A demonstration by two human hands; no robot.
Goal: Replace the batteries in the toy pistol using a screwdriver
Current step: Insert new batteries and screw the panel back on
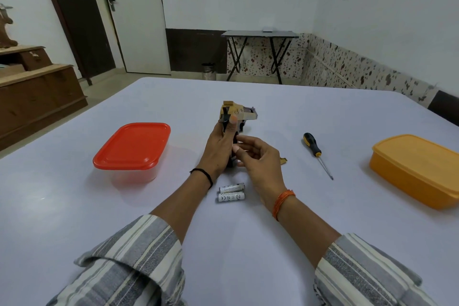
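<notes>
At the centre of the frame the left hand (218,143) grips the toy pistol (236,117) upright above the worktop (248,243), thumb pressed on its tan upper body. The right hand (258,156) sits just beside the dark grip with fingers loosely curled at the battery bay; whether it pinches a cell there I cannot tell. Two white batteries (231,192) lie side by side just below the hands, between the wrists. A small tan piece (284,160), probably the bay cover, peeks out right of the right hand, and the screwdriver (316,153) lies further right, tip toward the lower edge.

The step looks like seating or pulling cells, so the pistol is best held steady with the bay turned toward the camera, and polarity checked before pressing each cell home. The round batteries could roll, so wrists should stay off them.

The red-lidded box (131,149) at left and the orange box (417,169) at far right stand well apart from the hands, leaving open room between for reaching the screwdriver
</notes>
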